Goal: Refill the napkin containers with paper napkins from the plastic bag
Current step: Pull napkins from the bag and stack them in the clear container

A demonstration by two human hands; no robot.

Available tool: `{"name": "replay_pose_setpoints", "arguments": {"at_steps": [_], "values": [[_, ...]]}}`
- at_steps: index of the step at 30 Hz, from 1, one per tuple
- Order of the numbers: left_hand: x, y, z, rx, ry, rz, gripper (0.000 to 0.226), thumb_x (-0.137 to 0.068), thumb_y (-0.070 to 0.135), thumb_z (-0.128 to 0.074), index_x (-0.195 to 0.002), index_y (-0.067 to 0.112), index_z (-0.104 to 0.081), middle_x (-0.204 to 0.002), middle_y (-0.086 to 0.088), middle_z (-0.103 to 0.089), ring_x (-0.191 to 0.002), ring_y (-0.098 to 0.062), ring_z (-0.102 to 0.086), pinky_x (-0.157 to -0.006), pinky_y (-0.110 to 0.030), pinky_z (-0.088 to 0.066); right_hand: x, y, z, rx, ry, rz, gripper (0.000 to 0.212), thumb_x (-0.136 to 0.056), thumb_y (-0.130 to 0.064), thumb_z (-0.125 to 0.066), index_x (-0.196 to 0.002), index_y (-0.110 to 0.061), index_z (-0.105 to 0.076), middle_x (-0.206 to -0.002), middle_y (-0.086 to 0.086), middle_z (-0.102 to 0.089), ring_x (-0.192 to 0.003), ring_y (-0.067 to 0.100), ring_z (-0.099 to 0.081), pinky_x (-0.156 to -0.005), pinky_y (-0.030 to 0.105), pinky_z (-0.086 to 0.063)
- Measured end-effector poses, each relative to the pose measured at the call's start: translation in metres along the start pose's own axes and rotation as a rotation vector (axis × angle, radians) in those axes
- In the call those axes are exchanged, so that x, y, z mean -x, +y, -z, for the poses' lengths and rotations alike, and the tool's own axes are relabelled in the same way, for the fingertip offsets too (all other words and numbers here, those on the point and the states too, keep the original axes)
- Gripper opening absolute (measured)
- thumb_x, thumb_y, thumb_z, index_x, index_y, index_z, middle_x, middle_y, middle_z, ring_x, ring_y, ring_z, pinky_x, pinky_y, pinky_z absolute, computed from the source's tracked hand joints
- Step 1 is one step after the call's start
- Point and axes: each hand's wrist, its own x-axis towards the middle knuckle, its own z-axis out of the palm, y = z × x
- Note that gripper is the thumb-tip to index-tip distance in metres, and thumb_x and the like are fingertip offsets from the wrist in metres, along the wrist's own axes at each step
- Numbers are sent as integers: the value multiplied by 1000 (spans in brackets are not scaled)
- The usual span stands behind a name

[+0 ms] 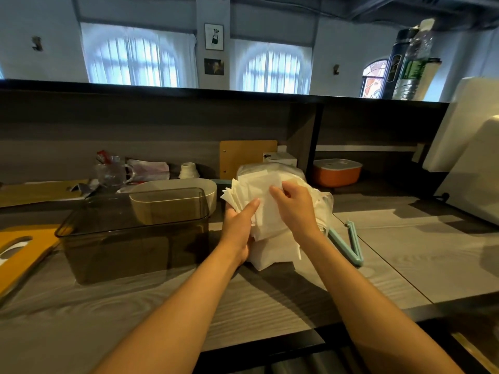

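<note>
Napkins (266, 211) sit gripped between both hands, left (239, 230) beneath, right (295, 209) pinching on top.

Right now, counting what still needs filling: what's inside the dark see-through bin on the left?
Through the walls of the bin no napkins show; it looks empty. The hands hold the napkins outside it, to its right. The pale container behind shows through it.

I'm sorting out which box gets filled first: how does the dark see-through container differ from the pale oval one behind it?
The smoky container is rectangular and translucent, so the counter shows through its walls; the pale container is rounded and opaque. The smoky container stands nearer the person and looks larger, partly hiding the pale container. Both sit on the grey counter, left of the napkins held in both hands, and no napkins are visible in either.
</note>
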Motion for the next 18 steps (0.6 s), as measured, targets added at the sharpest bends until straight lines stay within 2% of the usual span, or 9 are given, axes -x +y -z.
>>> {"name": "replay_pose_setpoints", "arguments": {"at_steps": [2, 4, 7, 9, 11, 14, 18], "values": [[0, 1, 0, 33, 25, 30, 34, -93, 28, -67, -124, 24, -53, -110, -4, -69, -101, -24, -66, -82, -44, -58, -1, 2, 3, 13, 29, 39, 21, -96, -21, -59, -95, -8, -75, -79, -1, -67, -73, 7, -59, -67, 21, -46], [0, 1, 0, 54, 33, 44, 39, -93, 30, -66, -130, 23, -53, -113, -6, -69, -104, -26, -66, -89, -48, -57, 0, 1, 7, -8, 90, 47, 20, -96, -21, -60, -106, -13, -75, -90, -5, -71, -83, 6, -63, -72, 16, -49], [1, 2, 0, 68, 4, 29, 48, -91, 42, -66, -134, 26, -52, -117, -6, -69, -107, -27, -65, -89, -47, -56, -2, -6, 14, -122, 173, 83, 15, -98, -20, -57, -98, -18, -72, -85, -5, -68, -79, 5, -62, -66, 12, -47], [4, 4, -1, 36, -39, 40, 68, -78, 61, -69, -135, 31, -50, -121, -5, -68, -108, -28, -65, -92, -51, -55, -1, -14, 17, -222, 138, 95, 14, -98, -19, -57, -91, -24, -69, -83, -5, -66, -77, 4, -61, -65, 13, -49], [5, 2, -1, -1, -102, 13, 85, -64, 73, -73, -137, 36, -49, -124, -4, -67, -111, -29, -65, -92, -56, -54, 2, -14, 13, -185, 62, 125, 16, -97, -18, -59, -86, -25, -69, -76, -9, -64, -70, 1, -58, -64, 14, -48], [5, 3, 2, 42, -161, -23, 78, -69, 65, -71, -138, 35, -48, -124, -6, -67, -111, -28, -66, -87, -51, -58, 4, -7, 3, -66, -15, 128, 21, -94, -14, -62, -77, -22, -69, -66, -13, -60, -66, 2, -56, -63, 19, -46], [5, 4, 2, 26, -168, 6, 71, -71, 51, -72, -135, 30, -50, -116, -7, -70, -106, -28, -67, -78, -45, -60, 5, -4, 3, -138, 22, 75, 11, -94, -14, -63, -93, -17, -74, -81, -4, -69, -81, 14, -65, -73, 25, -53]]}}
